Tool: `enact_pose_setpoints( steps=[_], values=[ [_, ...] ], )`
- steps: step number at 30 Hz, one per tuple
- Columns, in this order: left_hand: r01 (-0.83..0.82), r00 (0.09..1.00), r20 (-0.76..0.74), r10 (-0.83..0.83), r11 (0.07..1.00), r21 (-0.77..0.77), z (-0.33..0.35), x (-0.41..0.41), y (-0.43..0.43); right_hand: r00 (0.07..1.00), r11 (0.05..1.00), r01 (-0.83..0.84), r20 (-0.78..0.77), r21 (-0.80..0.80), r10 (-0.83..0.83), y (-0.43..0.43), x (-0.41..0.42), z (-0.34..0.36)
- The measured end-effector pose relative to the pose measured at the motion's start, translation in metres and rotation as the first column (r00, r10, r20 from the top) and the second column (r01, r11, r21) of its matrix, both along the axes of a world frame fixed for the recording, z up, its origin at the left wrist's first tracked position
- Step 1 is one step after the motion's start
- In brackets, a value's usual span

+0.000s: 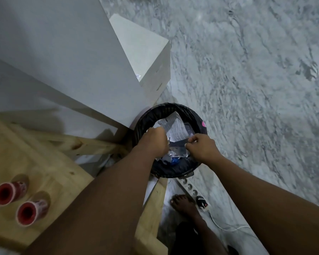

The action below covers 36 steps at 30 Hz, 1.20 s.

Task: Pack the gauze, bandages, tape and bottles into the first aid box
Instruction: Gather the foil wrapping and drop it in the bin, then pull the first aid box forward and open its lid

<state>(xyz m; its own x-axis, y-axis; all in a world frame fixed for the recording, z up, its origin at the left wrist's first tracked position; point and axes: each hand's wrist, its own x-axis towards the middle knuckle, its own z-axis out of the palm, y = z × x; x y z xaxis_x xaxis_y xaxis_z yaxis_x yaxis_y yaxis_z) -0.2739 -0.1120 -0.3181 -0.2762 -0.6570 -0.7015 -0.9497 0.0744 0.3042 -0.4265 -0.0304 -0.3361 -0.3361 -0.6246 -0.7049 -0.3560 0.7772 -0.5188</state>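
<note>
Both my hands reach down over a round waste bin [199, 115] lined with a black bag, standing on the floor. My left hand [153, 140] is closed around crumpled clear wrapping. My right hand [201, 146] pinches the other end of the same wrapper [177, 150], which has a dark strip and clear film. Papers and plastic scraps [175, 126] fill the bin. Two red tape rolls [17, 201] lie on the wooden table at lower left. The first aid box is not in view.
A wooden table [59, 172] lies under my left arm, its edge next to the bin. White boxes [147, 57] stand behind the bin. A white power strip [191, 188] with a plug and cable lies on the marble floor beside my bare foot [184, 205].
</note>
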Motion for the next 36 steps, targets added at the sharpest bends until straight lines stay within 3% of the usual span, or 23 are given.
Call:
enact_pose_setpoints(
  steps=[11, 20, 28, 36],
  values=[
    [0.014, 0.996, -0.082, -0.017, 0.999, -0.043, 0.075, 0.013, 0.002, 0.996, 0.994, -0.082, 0.012, -0.068, 0.083, -0.003, 0.006, 0.057],
    [-0.122, 0.98, -0.18, 0.083, 0.968, -0.218, 0.236, 0.051, 0.007, 0.991, 0.955, -0.135, -0.012, -0.264, 0.136, -0.028, 0.039, 0.222],
    [-0.293, 0.941, -0.283, 0.185, 0.863, -0.411, 0.389, 0.137, 0.043, 0.961, 0.861, -0.264, -0.048, -0.435, 0.271, -0.025, 0.113, 0.391],
    [-0.491, 0.87, -0.351, 0.347, 0.678, -0.547, 0.471, 0.281, 0.119, 0.857, 0.689, -0.47, -0.099, -0.552, 0.506, 0.007, 0.259, 0.472]
  ],
)
